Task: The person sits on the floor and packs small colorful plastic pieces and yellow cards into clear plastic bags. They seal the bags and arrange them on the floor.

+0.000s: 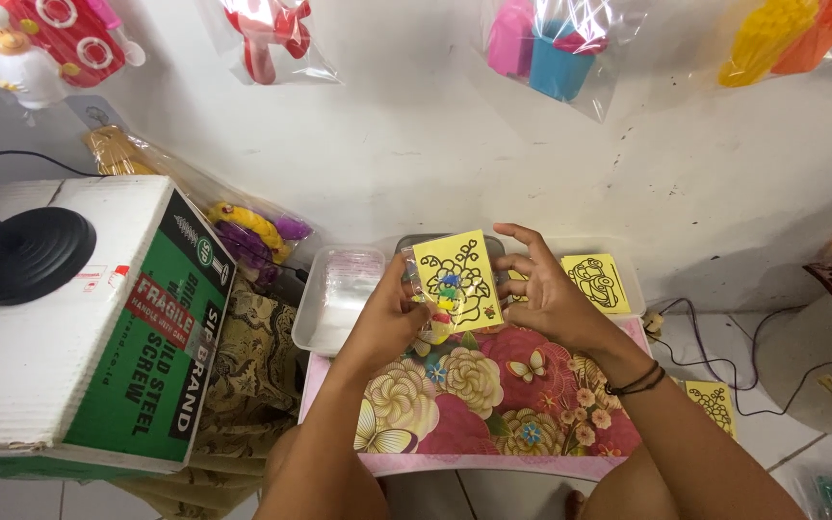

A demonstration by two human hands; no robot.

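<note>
Left hand (384, 323): I pinch the yellow card (456, 280).
Right hand (549, 294): I hold its other side.
Place: over the flowery tray's (493, 404) far edge.

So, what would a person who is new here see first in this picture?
First, the yellow card with a black flower drawing, held up at the centre between the left hand and the right hand. Under them lies a bright floral board in pink and yellow. On the left stands a large white and green cardboard box with a black round base on top.
</note>
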